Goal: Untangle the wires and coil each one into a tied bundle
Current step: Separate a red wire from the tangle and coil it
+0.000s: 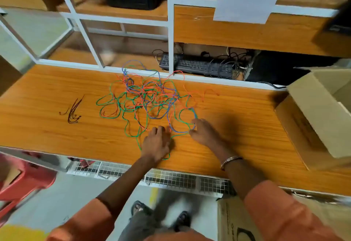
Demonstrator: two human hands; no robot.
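Left hand [156, 143] lies palm down on the wooden table [57, 136] near its front edge, fingers nearly straight and close together, tips touching loops of the wire tangle [146, 100]; a green strand runs beneath the palm. Right hand [204, 132], just beside it, has thumb and forefinger apart around a blue-green loop; whether they pinch it I cannot tell. Tangle of green, blue and red spreads mid-table beyond. Dark wire scraps [73, 110] lie far left. Cardboard box [319, 111] sits right. Keyboard [197, 66] behind, under the shelf.

One head-worn view looks steeply down, close over the table [57, 130] (far edge at twelve o'clock).
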